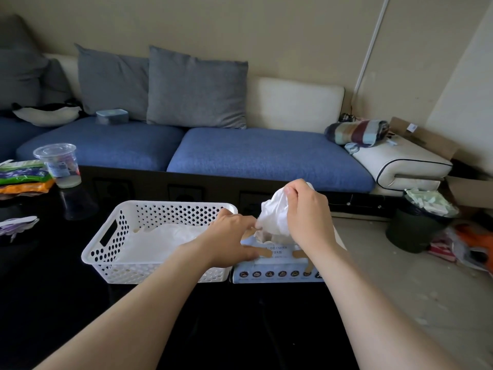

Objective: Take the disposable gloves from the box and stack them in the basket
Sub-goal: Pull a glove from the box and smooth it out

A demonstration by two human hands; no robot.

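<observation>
A white perforated basket stands on the black table, with a layer of thin white gloves lying inside. Touching its right side is the light blue glove box. My right hand pinches a crumpled white glove and holds it above the box opening, its lower end still at the slot. My left hand lies flat on the box top with straight fingers, its fingertips at the glove's lower edge.
A clear plastic cup and colourful snack packets sit at the table's far left. Behind is a blue sofa with grey cushions. A dark bin and litter lie on the floor to the right.
</observation>
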